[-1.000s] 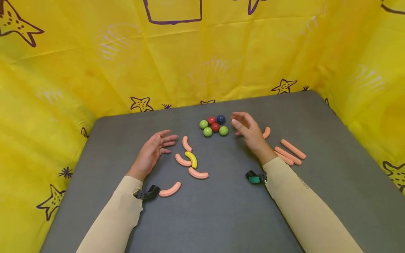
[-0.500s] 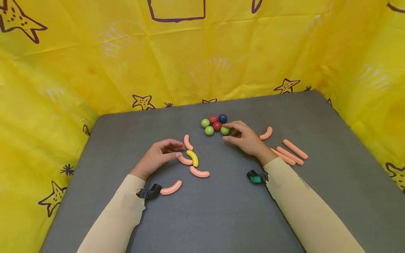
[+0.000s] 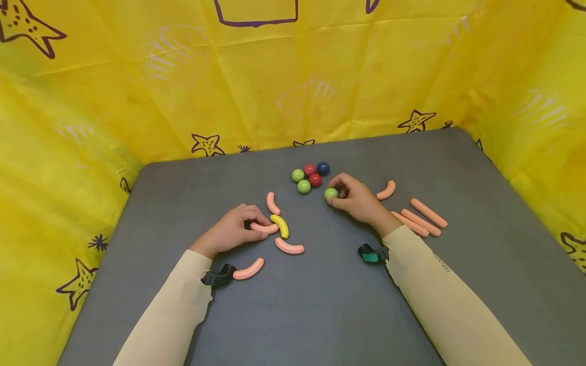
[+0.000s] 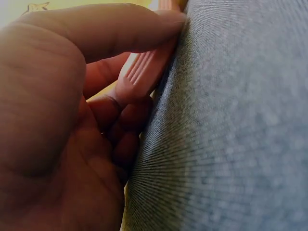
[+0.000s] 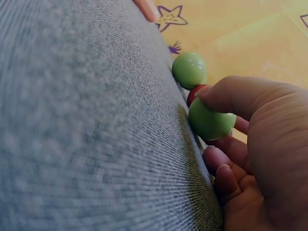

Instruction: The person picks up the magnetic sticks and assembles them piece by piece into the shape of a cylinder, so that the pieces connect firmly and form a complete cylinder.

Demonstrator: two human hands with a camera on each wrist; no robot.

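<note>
My left hand [image 3: 232,229] has its thumb and fingers around a curved pink ridged piece [image 3: 262,228], low at the grey table. In the left wrist view, the ridged end of the pink piece [image 4: 140,72] shows between thumb and fingers. A curved yellow piece [image 3: 280,226] lies against its right end. On the right, my right hand [image 3: 359,201] pinches a green ball [image 3: 331,193] between thumb and fingers. That green ball [image 5: 210,118] sits close over the cloth in the right wrist view, with another green ball [image 5: 189,70] beyond it.
Behind, red balls [image 3: 315,180], green balls [image 3: 304,186] and a blue ball [image 3: 323,168] cluster together. More curved pink pieces [image 3: 289,246] lie around the left hand. Straight pink sticks [image 3: 428,213] and one curved pink piece [image 3: 386,190] are at right. Yellow cloth [image 3: 256,91] walls the table [image 3: 320,305].
My left hand has moved right and closed its fingers on the pink piece. The right hand has taken hold of the green ball and drawn it slightly away from the cluster.
</note>
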